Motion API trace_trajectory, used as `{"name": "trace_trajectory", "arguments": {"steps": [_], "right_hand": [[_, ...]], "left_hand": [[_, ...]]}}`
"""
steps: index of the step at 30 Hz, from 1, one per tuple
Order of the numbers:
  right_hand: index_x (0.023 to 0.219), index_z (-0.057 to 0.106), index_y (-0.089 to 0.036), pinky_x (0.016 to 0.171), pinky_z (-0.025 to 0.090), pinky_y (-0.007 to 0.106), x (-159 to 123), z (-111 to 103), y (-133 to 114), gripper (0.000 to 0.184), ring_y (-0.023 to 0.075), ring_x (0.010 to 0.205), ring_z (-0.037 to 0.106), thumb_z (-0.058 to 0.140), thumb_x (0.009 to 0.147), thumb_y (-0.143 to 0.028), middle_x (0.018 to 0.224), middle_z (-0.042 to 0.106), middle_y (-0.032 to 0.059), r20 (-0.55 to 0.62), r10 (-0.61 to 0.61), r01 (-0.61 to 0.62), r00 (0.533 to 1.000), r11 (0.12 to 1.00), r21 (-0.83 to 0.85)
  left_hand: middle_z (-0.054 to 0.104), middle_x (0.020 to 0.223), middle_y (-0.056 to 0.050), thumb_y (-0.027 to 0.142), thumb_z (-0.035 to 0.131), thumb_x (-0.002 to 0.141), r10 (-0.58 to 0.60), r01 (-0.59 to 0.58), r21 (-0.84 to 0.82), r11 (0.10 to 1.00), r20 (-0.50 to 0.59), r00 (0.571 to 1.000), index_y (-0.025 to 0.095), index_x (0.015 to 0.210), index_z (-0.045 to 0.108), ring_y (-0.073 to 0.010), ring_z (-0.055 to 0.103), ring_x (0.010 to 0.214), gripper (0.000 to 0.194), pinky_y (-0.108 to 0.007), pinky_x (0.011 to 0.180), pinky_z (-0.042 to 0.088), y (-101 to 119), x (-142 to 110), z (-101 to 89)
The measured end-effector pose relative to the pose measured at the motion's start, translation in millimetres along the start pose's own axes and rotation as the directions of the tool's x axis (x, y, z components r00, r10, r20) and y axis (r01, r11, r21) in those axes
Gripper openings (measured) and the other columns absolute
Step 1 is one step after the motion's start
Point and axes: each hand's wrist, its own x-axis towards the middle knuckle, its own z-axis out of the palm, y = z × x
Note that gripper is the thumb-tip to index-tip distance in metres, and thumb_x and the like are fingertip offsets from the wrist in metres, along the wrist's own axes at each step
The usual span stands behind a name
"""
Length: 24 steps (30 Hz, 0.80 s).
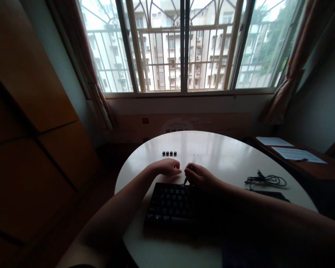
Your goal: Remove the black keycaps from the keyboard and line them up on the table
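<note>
A black keyboard [171, 204] lies on a round white table [226, 156] in front of me. My right hand [201, 176] is closed round a thin wire tool [194, 159] whose loops stick up behind the fingers; its dark lower tip touches the keyboard's top row. My left hand [167, 166] rests curled on the table just behind the keyboard's far edge, fingers drawn in; whether it holds anything is hidden. A short row of several small black keycaps [169, 153] sits on the table beyond my left hand.
A coiled black cable [265, 181] lies on the table's right side beside a dark flat object [270, 194]. Papers [298, 154] rest on a low surface at right. A barred window [184, 44], curtains and a wooden cabinet [30, 111] surround the table.
</note>
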Motion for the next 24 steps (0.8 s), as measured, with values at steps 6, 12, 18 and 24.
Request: {"name": "trace_trajectory", "arguments": {"steps": [6,12,18,24], "right_hand": [[0.083,0.051,-0.019,0.053,0.037,0.025,0,1,0,0.042,0.0124,0.057,0.045,0.048,0.092,-0.06,0.065,0.052,-0.002,0.037,0.009,-0.008,0.999,1.0,-0.004],[0.081,0.05,-0.019,0.055,0.038,0.026,1,3,-4,0.042,0.0127,0.058,0.044,0.048,0.092,-0.06,0.065,0.052,-0.002,0.055,0.013,-0.013,0.998,1.0,-0.016],[0.083,0.052,-0.019,0.061,0.04,0.027,-2,3,-9,0.036,0.0141,0.066,0.047,0.049,0.093,-0.054,0.073,0.055,0.0,0.142,-0.089,0.108,0.986,0.985,-0.134],[0.082,0.051,-0.02,0.06,0.037,0.027,-8,7,-10,0.02,0.0138,0.062,0.046,0.054,0.09,-0.039,0.074,0.057,0.0004,0.191,-0.116,0.184,0.975,0.901,-0.393]], "left_hand": [[0.068,0.08,-0.002,0.046,0.051,0.084,0.016,-0.016,0.001,1.0,-0.007,1.0,0.019,0.094,0.069,-0.0161,0.056,0.068,0.034,-0.025,0.059,0.037,-3,3,2.5],[0.069,0.083,-0.003,0.044,0.053,0.083,0.015,-0.015,0.016,1.0,-0.01,1.0,0.019,0.097,0.07,-0.017,0.058,0.071,0.033,-0.025,0.058,0.036,-4,4,3.5],[0.069,0.079,-0.001,0.043,0.053,0.084,-0.008,0.008,0.005,1.0,0.0,1.0,0.02,0.097,0.07,-0.0163,0.057,0.068,0.032,-0.025,0.059,0.038,-2,3,3.2],[0.07,0.085,-0.002,0.045,0.053,0.084,-0.01,0.011,0.031,0.999,-0.011,1.0,0.02,0.098,0.07,-0.0176,0.059,0.073,0.034,-0.025,0.058,0.037,-2,4,3.2]]}}
